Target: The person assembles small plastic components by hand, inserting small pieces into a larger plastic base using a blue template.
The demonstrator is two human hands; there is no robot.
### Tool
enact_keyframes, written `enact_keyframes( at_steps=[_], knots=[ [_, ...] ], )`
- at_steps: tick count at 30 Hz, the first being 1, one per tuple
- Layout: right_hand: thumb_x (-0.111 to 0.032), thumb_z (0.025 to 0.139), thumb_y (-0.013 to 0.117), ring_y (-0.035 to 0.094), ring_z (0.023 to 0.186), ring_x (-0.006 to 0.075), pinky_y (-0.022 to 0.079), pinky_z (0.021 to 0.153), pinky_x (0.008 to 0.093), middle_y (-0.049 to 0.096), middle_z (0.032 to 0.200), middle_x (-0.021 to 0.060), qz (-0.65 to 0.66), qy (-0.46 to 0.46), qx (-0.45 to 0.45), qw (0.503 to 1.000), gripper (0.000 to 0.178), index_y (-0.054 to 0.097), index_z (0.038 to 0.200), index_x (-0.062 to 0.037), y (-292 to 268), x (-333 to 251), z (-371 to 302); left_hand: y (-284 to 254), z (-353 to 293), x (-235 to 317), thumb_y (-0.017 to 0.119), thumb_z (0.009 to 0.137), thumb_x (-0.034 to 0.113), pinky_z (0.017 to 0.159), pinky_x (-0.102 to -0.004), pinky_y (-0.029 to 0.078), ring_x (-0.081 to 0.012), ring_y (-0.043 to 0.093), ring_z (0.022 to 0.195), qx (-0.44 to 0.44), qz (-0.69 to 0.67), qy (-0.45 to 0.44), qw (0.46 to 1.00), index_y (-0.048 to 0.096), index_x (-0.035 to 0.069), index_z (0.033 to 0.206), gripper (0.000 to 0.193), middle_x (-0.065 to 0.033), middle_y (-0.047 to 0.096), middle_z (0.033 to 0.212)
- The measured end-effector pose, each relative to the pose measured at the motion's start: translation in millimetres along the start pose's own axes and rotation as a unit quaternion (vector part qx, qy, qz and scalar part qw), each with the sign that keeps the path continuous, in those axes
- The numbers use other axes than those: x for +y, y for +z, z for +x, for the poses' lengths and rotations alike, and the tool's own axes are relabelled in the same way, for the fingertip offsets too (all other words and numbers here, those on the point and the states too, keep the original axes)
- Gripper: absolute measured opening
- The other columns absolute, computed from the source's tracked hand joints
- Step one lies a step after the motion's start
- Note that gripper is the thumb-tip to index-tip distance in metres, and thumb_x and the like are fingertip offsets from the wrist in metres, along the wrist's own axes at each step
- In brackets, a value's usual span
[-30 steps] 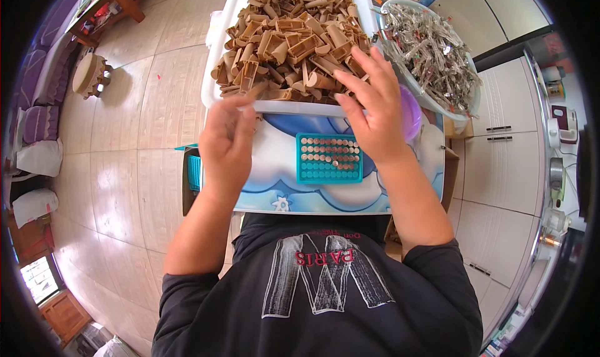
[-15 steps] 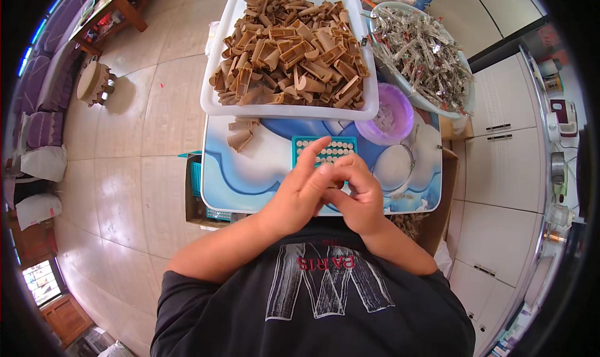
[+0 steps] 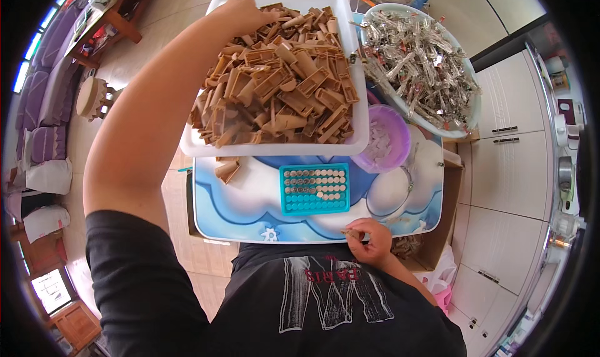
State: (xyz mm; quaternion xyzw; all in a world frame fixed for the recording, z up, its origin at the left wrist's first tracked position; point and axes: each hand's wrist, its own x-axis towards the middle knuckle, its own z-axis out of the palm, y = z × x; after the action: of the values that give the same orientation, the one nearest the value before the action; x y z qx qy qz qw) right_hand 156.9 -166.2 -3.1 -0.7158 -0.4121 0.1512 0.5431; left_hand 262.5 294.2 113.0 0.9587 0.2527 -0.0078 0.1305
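My left hand [image 3: 242,17] reaches over the far left of a white tub [image 3: 269,149], among a heap of brown half-round plastic shells [image 3: 275,82]. Its fingertips are partly hidden there, and what they grip does not show. Near the table's front edge my right hand [image 3: 370,241] is closed in a pinch on a small brownish piece [image 3: 351,233], too small to name. Between the hands lies a teal tray [image 3: 315,212] with rows of small round discs [image 3: 331,181], greyish at the left and whitish at the right; its nearest rows show bare teal.
A purple bowl [image 3: 403,145] of whitish bits stands right of the tray. Beyond it, a pale basin [image 3: 472,116] is heaped with clear and silvery parts [image 3: 425,69]. A few loose brown shells [image 3: 227,170] lie by the tub. Cardboard boxes flank the table [image 3: 250,226].
My hands were together over the teal tray. The left has gone far out to the tub; the right has drawn back to the table's front edge. The whole view has shifted, uncovering the tray.
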Motion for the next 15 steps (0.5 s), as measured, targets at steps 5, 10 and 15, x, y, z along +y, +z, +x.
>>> enact_keyframes(
  at_steps=[5,10,15],
  knots=[
    [-0.013,0.072,0.072,0.061,0.058,0.0195,0.048,0.05,0.0267,0.066,0.081,0.0102,-0.033,0.044,-0.024,0.998,0.019,0.063,0.086,-0.004,-3.2,13.1,-3.2,40.4,53.7,-2.9,0.046,0.076,0.073,0.093,-0.0419,0.043,-0.0363,0.054,0.11,-0.095,0.068,-0.084,0.99,0.055,-0.003,0.119,0.088,-0.0267,0.054,0.12],
    [-0.015,0.073,0.071,0.061,0.059,0.0204,0.048,0.052,0.0281,0.065,0.077,0.0084,-0.029,0.084,-0.075,0.993,0.016,0.065,0.084,-0.0051,-7.7,15.1,3.7,59.3,65.2,5.5,0.05,0.065,0.08,0.092,-0.0445,0.044,-0.0394,0.05,0.116,-0.076,0.073,-0.143,0.984,0.045,-0.003,0.129,0.106,-0.029,0.046,0.127],
    [-0.019,0.075,0.07,0.062,0.062,0.0243,0.049,0.055,0.0313,0.064,0.076,0.0075,-0.036,0.09,-0.108,0.989,0.016,0.065,0.083,-0.0056,-10.6,17.3,6.5,60.2,61.8,22.8,0.064,0.055,0.072,0.093,-0.0453,0.044,-0.0417,0.046,0.118,-0.115,0.131,-0.145,0.974,0.027,0.002,0.14,0.117,-0.031,0.037,0.133]
  ],
)
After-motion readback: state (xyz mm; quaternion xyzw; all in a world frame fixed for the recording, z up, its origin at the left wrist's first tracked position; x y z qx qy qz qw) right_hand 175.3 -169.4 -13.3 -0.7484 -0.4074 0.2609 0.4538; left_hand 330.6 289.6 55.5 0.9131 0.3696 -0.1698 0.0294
